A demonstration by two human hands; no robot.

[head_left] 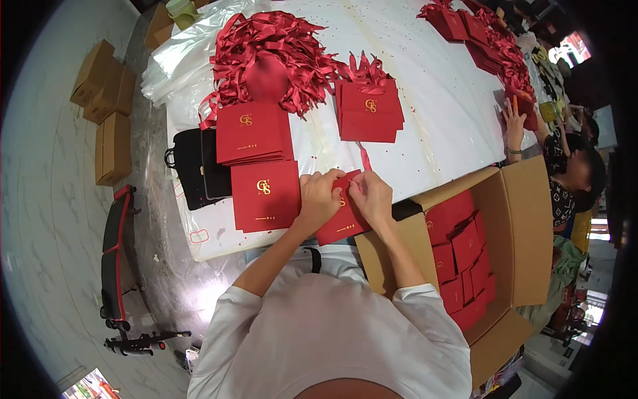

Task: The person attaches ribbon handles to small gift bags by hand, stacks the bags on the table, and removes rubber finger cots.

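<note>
A white-covered table (438,100) fills the upper middle of the view, and at its near right side stands an open cardboard box (528,233) holding many red gift bags (458,259). A large heap of red ribbons (276,33) lies at the table's far left part. Below the heap sits a stack of red gift bags with gold lettering (252,136), with a nearer pile (266,199) touching its front; a separate stack with ribbon handles (370,113) lies to the right. At the left edge, a black pouch (188,166) is partly covered by a flat dark object (214,169).

One flat red gift bag (342,225) lies slanted at the table's near edge, between the person's two hands. Its upper part is under the fingers; its lower end shows free below them. The left hand (320,198) grips its left side, thumb over the face and hiding part of the gold lettering, knuckles bent. The right hand (372,198) comes in from the lower right, wrist bent, thumb and fingertips drawn into a pinch at the upper right part; what sits between the tips is too small to tell. A narrow red ribbon (365,158) stretches away just beyond that hand.
</note>
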